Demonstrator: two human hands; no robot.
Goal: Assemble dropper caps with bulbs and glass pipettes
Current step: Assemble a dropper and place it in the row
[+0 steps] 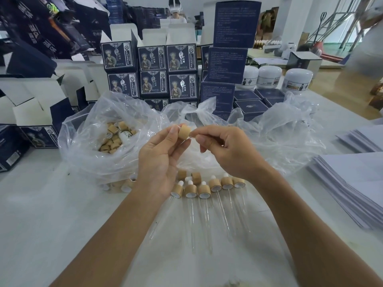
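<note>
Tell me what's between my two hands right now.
A bamboo dropper cap, pinched by the left hand, with the right hand beside it, in the head view.

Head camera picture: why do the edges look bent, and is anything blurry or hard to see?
Head view: the wide-angle lens bows the boxes at the edges; a blurred figure smears the right edge; the glass pipettes nearly vanish against the pale table; lighting is soft and even.

Looks like a packing workshop: stacks of dark blue product boxes point(152, 59) at the far side, white cream jars point(269, 76) far right, a pallet jack point(319, 48) behind, flat cartons point(352, 183) near right.
</note>
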